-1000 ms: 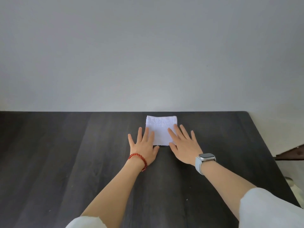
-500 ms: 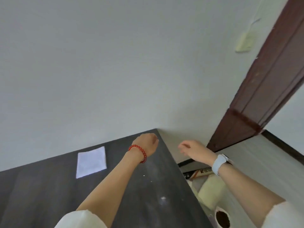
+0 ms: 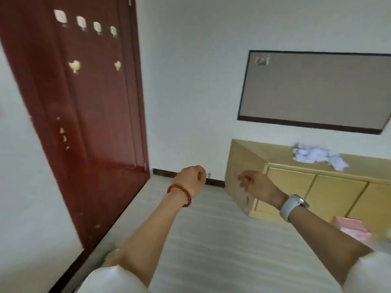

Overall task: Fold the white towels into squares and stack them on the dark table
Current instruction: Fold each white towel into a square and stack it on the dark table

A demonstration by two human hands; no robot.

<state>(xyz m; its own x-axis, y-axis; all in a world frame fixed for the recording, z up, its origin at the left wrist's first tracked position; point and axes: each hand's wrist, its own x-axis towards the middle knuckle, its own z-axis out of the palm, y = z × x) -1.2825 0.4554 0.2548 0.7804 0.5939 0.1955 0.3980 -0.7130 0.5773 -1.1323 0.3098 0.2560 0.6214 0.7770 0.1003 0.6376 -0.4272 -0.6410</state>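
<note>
Fingers of my left hand [image 3: 193,178] and right hand [image 3: 257,185] are hanging loosely curled, holding nothing. I am aiming at the crumpled white towels [image 3: 317,158] on the wooden cabinet [image 3: 296,182] at right, planning to pinch only one towel.

Soft, even daylight fills the room with no hard shadows or glare. Motion blur smears everything (worst on the door [image 3: 80,115] and sleeves [image 3: 110,280]); wide-angle distortion tilts lines toward the edges.
</note>
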